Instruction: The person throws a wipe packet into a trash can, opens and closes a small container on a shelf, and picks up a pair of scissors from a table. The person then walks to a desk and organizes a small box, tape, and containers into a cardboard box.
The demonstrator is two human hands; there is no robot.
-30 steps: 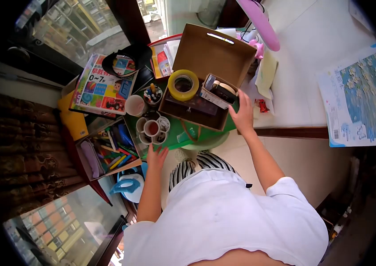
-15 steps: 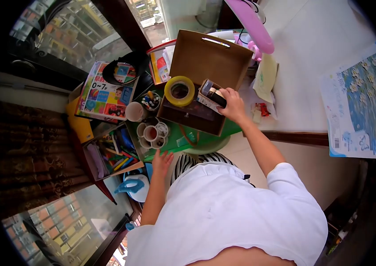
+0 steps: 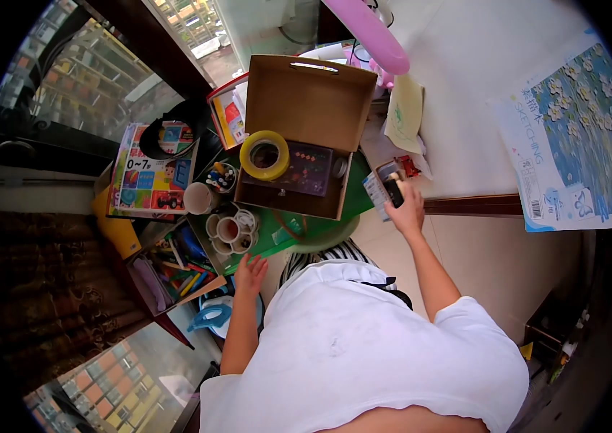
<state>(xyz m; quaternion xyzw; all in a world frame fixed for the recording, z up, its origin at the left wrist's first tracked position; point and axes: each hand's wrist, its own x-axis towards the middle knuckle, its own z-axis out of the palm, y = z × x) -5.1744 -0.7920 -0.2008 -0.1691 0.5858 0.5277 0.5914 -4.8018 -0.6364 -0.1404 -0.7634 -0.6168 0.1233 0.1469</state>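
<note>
My right hand (image 3: 407,211) is closed on a small box (image 3: 379,192) with dark and pale items in it, held to the right of the open cardboard box (image 3: 311,101). In the cardboard box lies a dark purple case (image 3: 306,170), with a yellow tape roll (image 3: 265,155) at its left part. My left hand (image 3: 250,273) is empty with its fingers apart, just below the white cluster of round cups (image 3: 228,229) on the green surface (image 3: 270,239).
A pen cup (image 3: 220,177) and a pinkish cup (image 3: 199,198) stand left of the cardboard box. Books (image 3: 153,170) and a box of pens (image 3: 179,270) are further left. A red object (image 3: 408,167) and a sketchbook (image 3: 580,137) lie to the right.
My right hand has lifted the small box out of the cardboard box and moved it to the right, uncovering more of the purple case. My left hand stays low near the cups.
</note>
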